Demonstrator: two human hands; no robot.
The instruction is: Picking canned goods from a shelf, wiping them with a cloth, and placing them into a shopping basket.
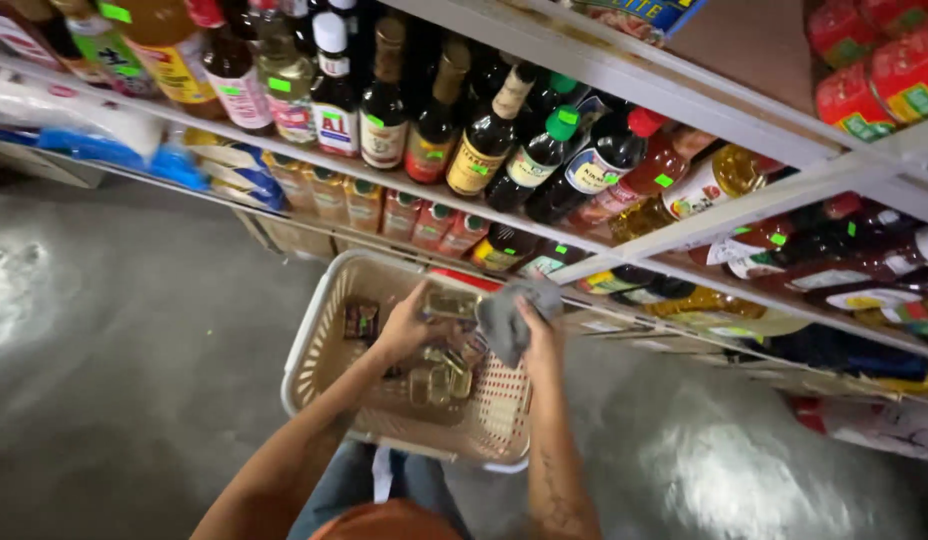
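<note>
Head view | left hand (409, 325) fingers pinching flat gold tin (452, 304) over beige basket (314, 350) | right hand (539, 335) fingers clutching soft grey cloth (506, 318) | tin likely rigid, light, slick; grip by edges

One basket (314, 350), one cloth (506, 318), two hands.

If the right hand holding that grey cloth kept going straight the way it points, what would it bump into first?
Probably the small gold tin held by the left hand: the right hand and its grey cloth point up toward it. Beyond lie the shelf bottles, though depth is unclear.
</note>
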